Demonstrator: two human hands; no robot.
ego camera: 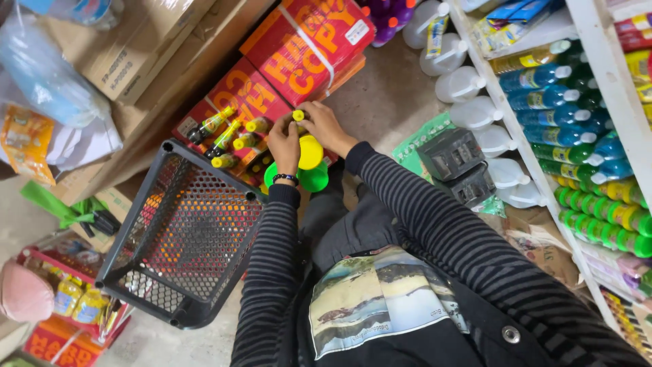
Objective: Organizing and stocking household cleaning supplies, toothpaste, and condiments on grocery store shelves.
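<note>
Down low, both hands grip a small bottle with a yellow cap (299, 117) above the red cardboard box: left hand (284, 141) clasping its body, right hand (323, 126) pinching the cap, beside a black mesh basket (187, 238)

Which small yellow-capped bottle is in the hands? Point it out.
The one pinched between the left hand and right hand, the bottle at the fingertips. The other bottles lie untouched on the red box.

Dark sleeves (435, 224) with thin grey stripes along both arms. Black beaded bracelet (285, 178) at the left wrist. Dark jacket front with a round metal snap (511, 334) near right, over a landscape-printed panel (380, 299).
</note>
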